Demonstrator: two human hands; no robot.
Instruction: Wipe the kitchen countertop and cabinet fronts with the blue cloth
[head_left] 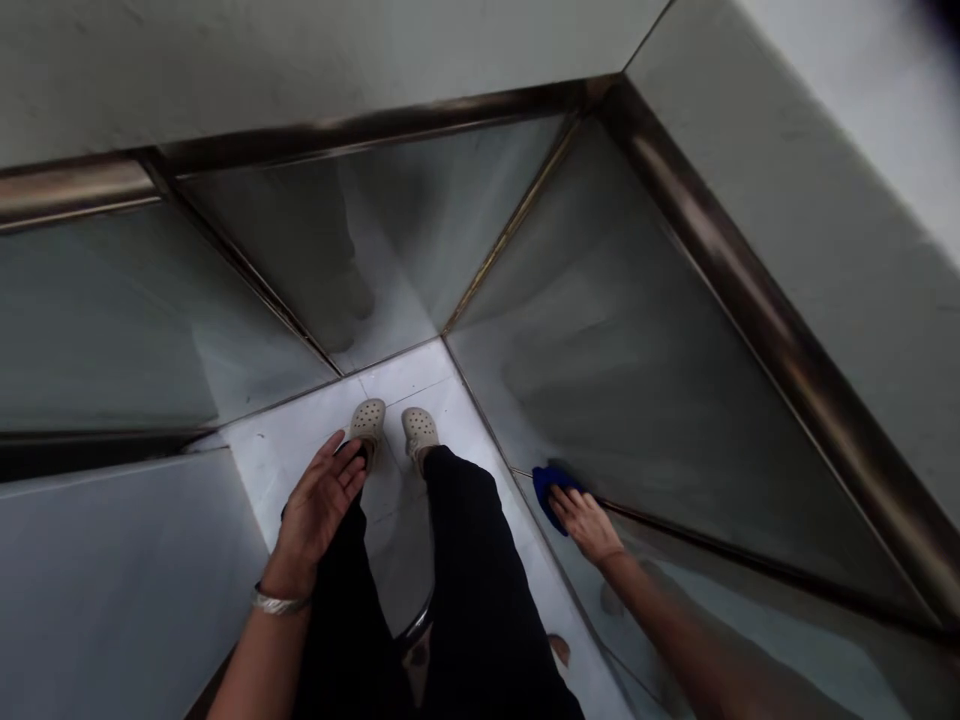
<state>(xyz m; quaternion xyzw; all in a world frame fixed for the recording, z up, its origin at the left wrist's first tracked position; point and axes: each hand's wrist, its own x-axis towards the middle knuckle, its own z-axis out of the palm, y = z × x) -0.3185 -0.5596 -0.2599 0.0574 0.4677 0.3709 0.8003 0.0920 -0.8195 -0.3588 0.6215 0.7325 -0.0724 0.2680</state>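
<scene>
My right hand [585, 522] presses a blue cloth [550, 490] against the glossy cabinet panel [645, 370] on the right, low down by a thin dark metal strip [675, 538]. The fingers lie bent over the cloth, which is partly hidden under them. My left hand [322, 500] hangs in the air above my left leg, palm up with the fingers stretched out, and holds nothing. A silver bracelet [280, 602] is round that wrist.
White floor tiles [420, 375] lie under my beige clogs [367, 420]. Glossy panels [285, 240] with dark metal rails [375, 120] meet in a corner ahead. A grey panel [112, 580] stands at the left. Something metallic and curved [417, 625] shows between my legs.
</scene>
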